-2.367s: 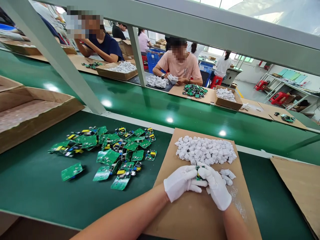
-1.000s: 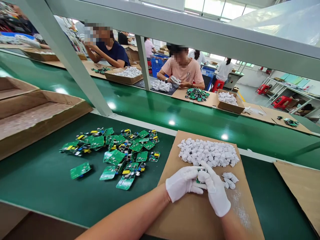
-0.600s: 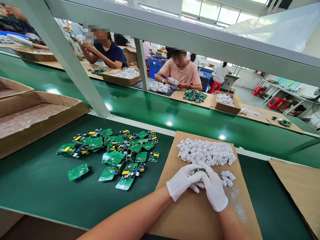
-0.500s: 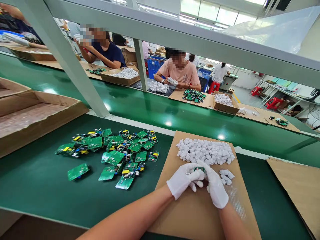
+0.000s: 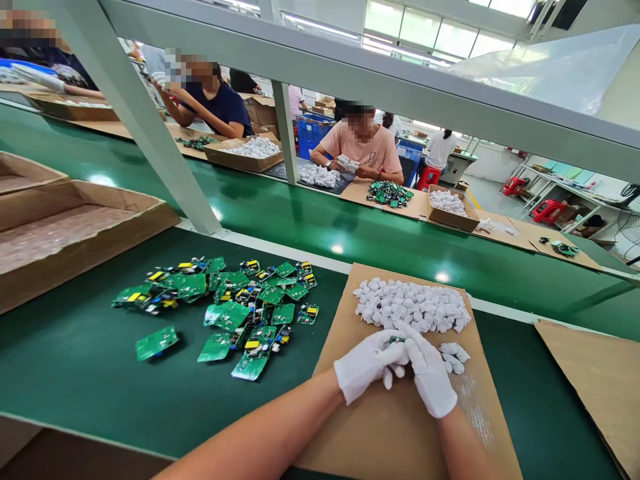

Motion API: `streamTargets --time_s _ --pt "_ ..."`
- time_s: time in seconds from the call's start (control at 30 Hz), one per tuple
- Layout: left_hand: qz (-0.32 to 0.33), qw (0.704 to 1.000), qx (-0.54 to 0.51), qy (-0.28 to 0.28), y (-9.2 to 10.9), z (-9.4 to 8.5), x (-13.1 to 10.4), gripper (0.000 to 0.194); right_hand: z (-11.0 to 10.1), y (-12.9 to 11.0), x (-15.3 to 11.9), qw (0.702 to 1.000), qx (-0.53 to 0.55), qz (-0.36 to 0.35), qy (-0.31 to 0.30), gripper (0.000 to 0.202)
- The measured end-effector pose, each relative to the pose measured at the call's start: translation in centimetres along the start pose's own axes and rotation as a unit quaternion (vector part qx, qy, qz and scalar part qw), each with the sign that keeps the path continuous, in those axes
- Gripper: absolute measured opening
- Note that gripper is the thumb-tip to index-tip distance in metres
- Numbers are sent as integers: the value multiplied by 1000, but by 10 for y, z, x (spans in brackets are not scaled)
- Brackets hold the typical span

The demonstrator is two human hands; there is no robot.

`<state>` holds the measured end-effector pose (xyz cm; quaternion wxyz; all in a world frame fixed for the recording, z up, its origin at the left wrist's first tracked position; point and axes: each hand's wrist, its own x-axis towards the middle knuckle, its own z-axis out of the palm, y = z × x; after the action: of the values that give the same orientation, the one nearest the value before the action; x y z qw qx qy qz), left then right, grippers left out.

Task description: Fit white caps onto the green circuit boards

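Observation:
White gloves cover both of my hands. Between them is a small green circuit board (image 5: 397,339), mostly hidden by the fingers. My left hand (image 5: 369,363) is closed around the board from the left. My right hand (image 5: 429,373) curls over it from the right, its fingertips meeting those of the left. Both are above a brown cardboard sheet (image 5: 365,433). Just beyond them lies a heap of white wrapped pieces (image 5: 410,305). Several more white pieces (image 5: 454,358) lie beside my right hand.
A pile of green circuit boards (image 5: 250,300) with yellow and black parts lies to the left on the green table (image 5: 75,380). Cardboard trays (image 5: 90,247) stand at far left. A grey metal frame (image 5: 160,127) crosses ahead. Co-workers (image 5: 363,143) sit across the bench.
My fingers have closed further over the circuit board, so less of it shows. My right fingertips have shifted slightly left across it. The piles look unchanged.

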<state>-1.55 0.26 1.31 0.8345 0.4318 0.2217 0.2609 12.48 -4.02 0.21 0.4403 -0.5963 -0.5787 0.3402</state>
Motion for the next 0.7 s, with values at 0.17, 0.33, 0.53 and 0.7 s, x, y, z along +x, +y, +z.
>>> streamTargets --time_s 0.17,0.33,0.53,0.7 --pt "41 997 50 -40 2 -1 -1 30 1 -2 -1 1000 3 2 17 42" --pt "57 996 61 -9 -6 -1 0 30 3 2 -1 998 -45 -2 37 37" --pt "48 998 34 -29 1 -3 -2 39 0 -6 -3 999 -29 -5 22 42" --pt "3 999 4 -51 8 -1 -4 36 -5 -8 -4 996 -81 -12 23 41"
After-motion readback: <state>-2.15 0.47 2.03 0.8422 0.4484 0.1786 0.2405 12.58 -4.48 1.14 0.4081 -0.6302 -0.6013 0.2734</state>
